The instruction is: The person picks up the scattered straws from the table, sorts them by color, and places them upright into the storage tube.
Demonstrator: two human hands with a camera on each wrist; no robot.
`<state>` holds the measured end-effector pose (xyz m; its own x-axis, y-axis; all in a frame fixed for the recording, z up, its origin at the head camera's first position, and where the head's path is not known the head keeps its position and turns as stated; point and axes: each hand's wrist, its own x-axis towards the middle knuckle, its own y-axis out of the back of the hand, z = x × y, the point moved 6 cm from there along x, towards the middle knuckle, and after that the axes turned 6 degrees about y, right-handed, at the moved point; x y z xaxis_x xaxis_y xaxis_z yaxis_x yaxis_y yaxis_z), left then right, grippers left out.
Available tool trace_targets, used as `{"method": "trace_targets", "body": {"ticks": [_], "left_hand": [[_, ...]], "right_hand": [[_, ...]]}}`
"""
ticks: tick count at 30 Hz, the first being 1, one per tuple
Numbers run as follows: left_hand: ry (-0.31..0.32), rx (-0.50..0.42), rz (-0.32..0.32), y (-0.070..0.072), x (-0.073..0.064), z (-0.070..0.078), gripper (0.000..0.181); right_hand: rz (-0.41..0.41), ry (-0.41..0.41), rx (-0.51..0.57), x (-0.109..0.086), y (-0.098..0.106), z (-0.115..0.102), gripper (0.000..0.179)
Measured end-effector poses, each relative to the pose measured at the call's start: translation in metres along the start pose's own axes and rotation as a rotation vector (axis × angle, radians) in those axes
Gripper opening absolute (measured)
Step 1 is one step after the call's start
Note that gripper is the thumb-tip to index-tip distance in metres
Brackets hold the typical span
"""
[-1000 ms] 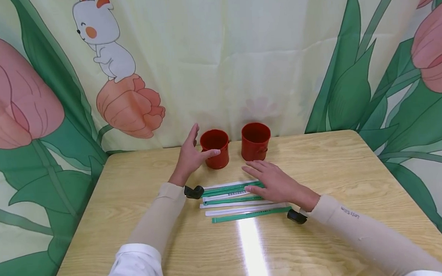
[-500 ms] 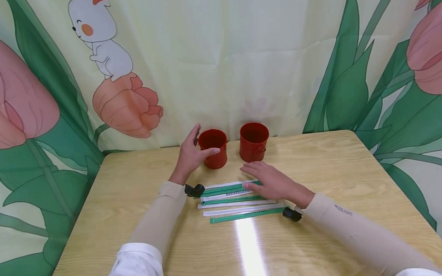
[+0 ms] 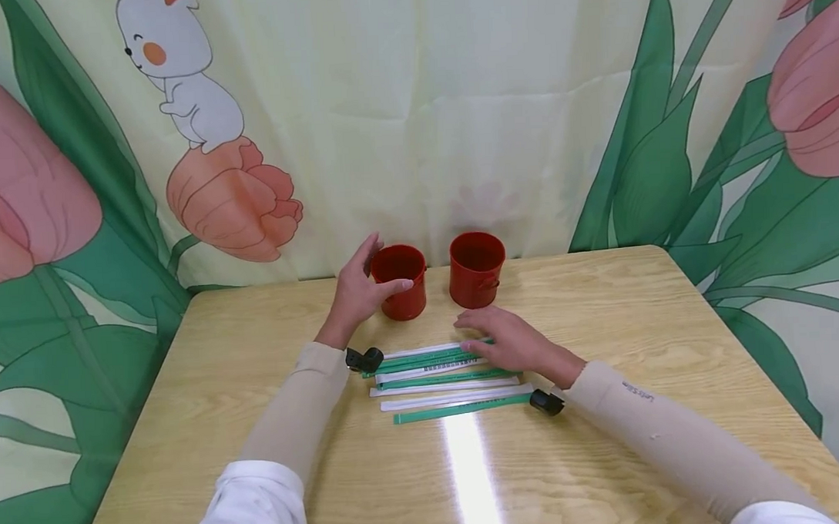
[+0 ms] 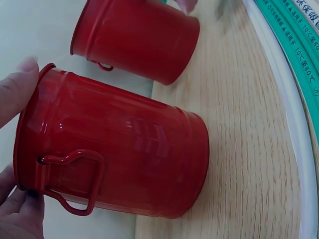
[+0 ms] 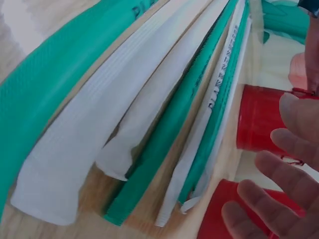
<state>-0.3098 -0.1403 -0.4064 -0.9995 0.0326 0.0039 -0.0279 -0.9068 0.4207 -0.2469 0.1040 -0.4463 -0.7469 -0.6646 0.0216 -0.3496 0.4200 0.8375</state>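
Observation:
My left hand (image 3: 360, 291) spans the left red bucket (image 3: 410, 303), its thumb across the near side and its fingers at the far side. In the left wrist view, thumb and fingertips sit at opposite edges of the bucket's rim, above a wire handle. Beside it stands the right red bucket (image 3: 473, 287), upright. My right hand (image 3: 508, 337) hovers over the right ends of several paper-wrapped straws (image 3: 431, 385), green and white, laid side by side. In the right wrist view its fingers (image 5: 286, 174) are spread and loosely bent, holding nothing, and overlap both buckets.
Both buckets stand at the back of the wooden table (image 3: 257, 375), close to a curtain (image 3: 360, 141) printed with tulips and a rabbit. A bright light reflection (image 3: 472, 476) runs down the tabletop in front of the straws.
The head view has shifted slightly, sliding the scene left. My left hand has closed a little farther around the left bucket. My right hand has barely moved; buckets and straws stay in place.

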Motion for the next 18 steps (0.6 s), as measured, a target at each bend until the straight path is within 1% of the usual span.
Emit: {"method": "trace_targets", "body": {"ticks": [6, 10, 13, 15, 18], "left_hand": [[-0.027, -0.002, 0.011, 0.0, 0.0, 0.0, 0.097], [-0.014, 0.0, 0.007, -0.001, -0.001, -0.003, 0.096], [-0.016, 0.002, 0.011, -0.001, 0.0, -0.004, 0.096], [-0.02, 0.006, 0.014, -0.001, 0.0, -0.003, 0.095], [-0.02, 0.016, 0.014, 0.0, 0.002, -0.003, 0.095]], "right_hand": [[0.063, -0.041, 0.051, 0.004, 0.001, 0.009, 0.029], [0.081, -0.08, 0.102, 0.005, 0.0, 0.016, 0.022], [0.097, -0.101, 0.125, 0.008, 0.0, 0.02, 0.02], [0.099, -0.109, 0.131, 0.01, -0.001, 0.023, 0.019], [0.082, -0.118, 0.133, 0.014, -0.002, 0.025, 0.019]]}}
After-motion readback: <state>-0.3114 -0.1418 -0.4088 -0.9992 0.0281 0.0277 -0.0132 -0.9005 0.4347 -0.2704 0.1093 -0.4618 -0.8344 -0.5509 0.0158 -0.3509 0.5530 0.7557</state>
